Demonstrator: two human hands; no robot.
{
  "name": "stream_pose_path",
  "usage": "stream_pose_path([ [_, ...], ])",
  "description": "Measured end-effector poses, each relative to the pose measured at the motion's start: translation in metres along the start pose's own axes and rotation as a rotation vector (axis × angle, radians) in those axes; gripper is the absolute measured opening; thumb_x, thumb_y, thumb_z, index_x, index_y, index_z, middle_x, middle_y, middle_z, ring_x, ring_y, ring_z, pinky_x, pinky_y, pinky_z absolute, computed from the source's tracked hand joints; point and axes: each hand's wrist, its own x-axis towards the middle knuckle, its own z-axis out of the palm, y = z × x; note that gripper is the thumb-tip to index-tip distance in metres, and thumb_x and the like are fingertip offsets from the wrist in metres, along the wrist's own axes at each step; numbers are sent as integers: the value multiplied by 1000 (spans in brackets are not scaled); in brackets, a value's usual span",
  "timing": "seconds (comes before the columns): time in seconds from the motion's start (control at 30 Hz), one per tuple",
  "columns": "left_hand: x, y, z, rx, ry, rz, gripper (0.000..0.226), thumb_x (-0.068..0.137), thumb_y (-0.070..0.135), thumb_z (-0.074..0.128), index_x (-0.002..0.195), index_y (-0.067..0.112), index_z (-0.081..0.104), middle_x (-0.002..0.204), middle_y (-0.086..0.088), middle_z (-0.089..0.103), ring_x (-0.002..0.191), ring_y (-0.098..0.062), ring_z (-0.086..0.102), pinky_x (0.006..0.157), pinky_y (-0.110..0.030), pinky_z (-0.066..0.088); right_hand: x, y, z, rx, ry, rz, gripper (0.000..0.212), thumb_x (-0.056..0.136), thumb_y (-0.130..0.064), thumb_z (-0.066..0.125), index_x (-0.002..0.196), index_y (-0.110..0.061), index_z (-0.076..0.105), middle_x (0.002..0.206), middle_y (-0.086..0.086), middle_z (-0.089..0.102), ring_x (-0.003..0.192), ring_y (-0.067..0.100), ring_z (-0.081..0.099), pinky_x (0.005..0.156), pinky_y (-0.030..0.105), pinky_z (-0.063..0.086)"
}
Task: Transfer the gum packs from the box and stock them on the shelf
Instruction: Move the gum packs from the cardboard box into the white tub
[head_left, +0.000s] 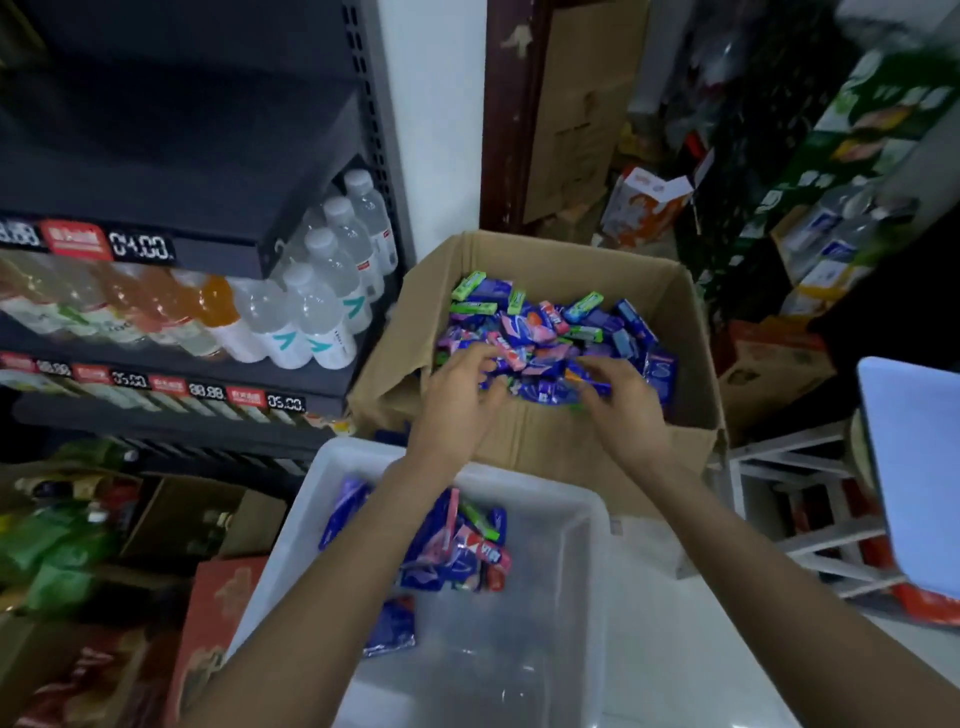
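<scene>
An open cardboard box (613, 447) stands ahead of me, heaped with blue, pink and green gum packs (545, 322). My left hand (457, 395) reaches into the near left of the heap, fingers curled onto packs. On the near right of the heap, my right hand (623, 400) rests with its fingers bent over blue packs. Whether either hand has a firm hold is unclear. Below my arms sits a clear plastic bin (587, 597) with several gum packs (457, 545) in it. The dark shelf unit (208, 197) stands at the left.
Water and juice bottles (311, 312) fill the shelf's middle level, behind price tags (140, 244). Cartons and green bags crowd the floor at lower left. A white stool (810, 499) and stacked goods stand at the right. More cartons lie behind the box.
</scene>
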Motion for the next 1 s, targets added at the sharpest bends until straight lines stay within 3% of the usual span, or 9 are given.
stream_pose_path([
  [0.1, 56, 3, 34, 100, -104, -35, 38, 91, 19, 58, 128, 12, 51, 123, -8, 57, 113, -23, 54, 94, -38, 45, 50, 21, -17, -31, -45, 28, 38, 93, -13, 54, 131, -8, 51, 130, 12, 52, 121, 24, 48, 94, 26, 37],
  [0.3, 137, -8, 96, 287, -291, -135, 55, 91, 25, 60, 141, 11, 40, 141, -12, 43, 130, -28, 39, 105, -34, 32, 141, 74, -11, -136, -221, 75, 60, 91, -24, 60, 143, -12, 33, 141, 14, 38, 130, 27, 36, 102, 30, 31],
  [0.5, 175, -30, 122, 697, -413, -90, 66, 93, 34, 55, 149, 25, 22, 158, -1, 11, 144, -25, 11, 115, -42, 20, 195, 110, 21, -200, -369, 100, 71, 91, -26, 60, 149, -18, 20, 150, 13, 26, 138, 29, 24, 110, 34, 27],
  [0.63, 177, -50, 121, 767, -445, -117, 70, 91, 24, 60, 149, 30, 20, 155, 1, 16, 140, -26, 17, 108, -44, 28, 210, 121, 40, -288, -425, 113, 73, 91, -26, 59, 149, -27, 16, 151, 12, 21, 139, 30, 23, 108, 41, 35],
  [0.77, 178, -53, 123, 773, -395, -86, 71, 90, 21, 63, 148, 29, 24, 153, -2, 21, 135, -29, 25, 104, -43, 35, 213, 123, 48, -378, -359, 110, 79, 87, -22, 65, 149, -33, 16, 145, 9, 28, 133, 28, 31, 99, 39, 44],
  [0.9, 176, -53, 126, 688, -362, -134, 66, 90, 21, 62, 147, 26, 28, 152, 0, 26, 130, -32, 30, 105, -41, 33, 216, 117, 49, -400, -303, 109, 79, 83, -16, 70, 145, -32, 24, 134, 13, 37, 121, 31, 42, 97, 39, 44],
  [1.0, 169, -57, 121, 594, -316, -155, 59, 91, 24, 59, 145, 24, 34, 149, 0, 33, 123, -31, 34, 105, -36, 32, 214, 111, 45, -440, -297, 82, 77, 79, -28, 73, 142, -30, 29, 126, 17, 38, 113, 35, 41, 98, 40, 37],
])
